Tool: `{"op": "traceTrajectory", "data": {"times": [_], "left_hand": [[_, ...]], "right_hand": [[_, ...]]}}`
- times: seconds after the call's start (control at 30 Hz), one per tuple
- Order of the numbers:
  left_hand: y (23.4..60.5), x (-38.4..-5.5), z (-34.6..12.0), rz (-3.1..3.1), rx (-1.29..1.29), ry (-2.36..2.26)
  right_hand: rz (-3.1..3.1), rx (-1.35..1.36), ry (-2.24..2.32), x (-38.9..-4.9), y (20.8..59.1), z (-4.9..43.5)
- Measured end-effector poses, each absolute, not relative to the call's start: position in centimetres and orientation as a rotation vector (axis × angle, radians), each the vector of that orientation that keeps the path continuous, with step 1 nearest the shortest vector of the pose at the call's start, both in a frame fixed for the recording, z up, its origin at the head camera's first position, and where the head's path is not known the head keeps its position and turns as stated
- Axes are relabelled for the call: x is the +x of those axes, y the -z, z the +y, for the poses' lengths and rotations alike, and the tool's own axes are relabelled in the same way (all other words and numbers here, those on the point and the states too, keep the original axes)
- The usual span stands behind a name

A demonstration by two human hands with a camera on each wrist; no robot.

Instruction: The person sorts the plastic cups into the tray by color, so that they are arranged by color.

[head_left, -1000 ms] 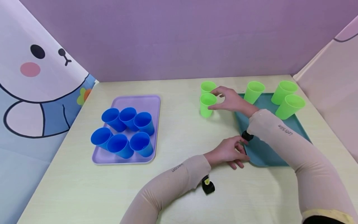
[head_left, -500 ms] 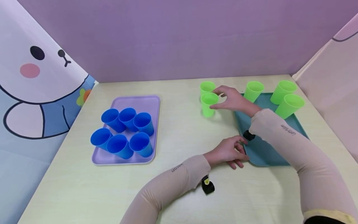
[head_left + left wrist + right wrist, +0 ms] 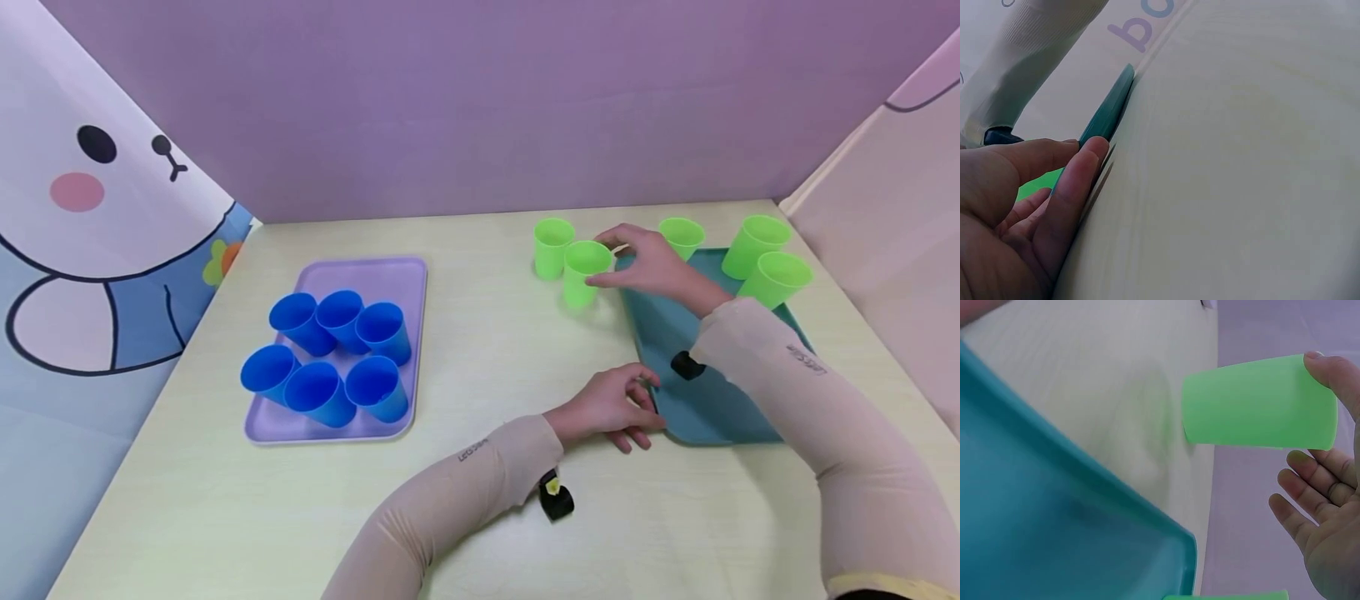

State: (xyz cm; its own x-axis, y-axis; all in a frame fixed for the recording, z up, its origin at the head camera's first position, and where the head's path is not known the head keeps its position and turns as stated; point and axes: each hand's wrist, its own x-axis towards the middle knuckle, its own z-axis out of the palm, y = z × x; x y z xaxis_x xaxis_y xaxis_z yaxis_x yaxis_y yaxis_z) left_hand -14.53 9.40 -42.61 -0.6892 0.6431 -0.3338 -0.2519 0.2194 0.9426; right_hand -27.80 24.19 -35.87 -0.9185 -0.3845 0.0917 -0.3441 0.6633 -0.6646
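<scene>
My right hand [image 3: 648,262] pinches a green cup [image 3: 581,283] near its rim, between thumb and fingers. The cup [image 3: 1254,403] is upright and seems slightly off the table, left of the teal tray [image 3: 712,408]. Behind it to the left stands another green cup [image 3: 551,250]. Three green cups are at the tray's back: one [image 3: 684,233] partly behind my right hand, one [image 3: 753,248] at the far right, one [image 3: 776,277] nearer. My left hand [image 3: 607,404] rests by the tray's left edge, its fingertips [image 3: 1094,150] touching the rim, fingers loosely bent.
A lilac tray [image 3: 408,283] stands on the left of the pale table [image 3: 480,358], bearing several blue cups [image 3: 318,392] in two rows. A purple wall [image 3: 480,108] closes off the back. Printed panels flank both sides. The right forearm crosses above the teal tray.
The held green cup has moved right with my right hand, away from the other loose cup and closer to the teal tray. My left hand has stayed at the tray's edge.
</scene>
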Motion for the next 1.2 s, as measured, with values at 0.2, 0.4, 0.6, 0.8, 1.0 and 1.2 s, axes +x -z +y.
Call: {"op": "traceTrajectory", "data": {"times": [0.2, 0.4, 0.6, 0.8, 1.0, 1.2], "left_hand": [[42.6, -14.5, 9.6, 1.789, 0.356, -1.548], [42.5, -14.5, 9.6, 1.773, 0.35, -1.556], [42.5, -14.5, 9.5, 1.77, 0.364, -1.558], [42.4, -14.5, 9.5, 1.778, 0.358, -1.555], [42.3, -14.5, 9.6, 1.777, 0.362, -1.555], [42.5, -14.5, 9.6, 1.777, 0.362, -1.559]], "right_hand": [[2.81, -0.553, 1.113, -27.1, 35.6, 25.4], [2.822, -0.504, 1.124, -26.5, 35.3, 26.3], [2.865, -0.47, 1.142, -25.7, 35.1, 27.5], [2.886, -0.417, 1.152, -24.9, 35.2, 29.0], [2.911, -0.348, 1.151, -24.2, 35.4, 30.6], [2.894, -0.239, 1.131, -23.6, 35.7, 32.0]]}}
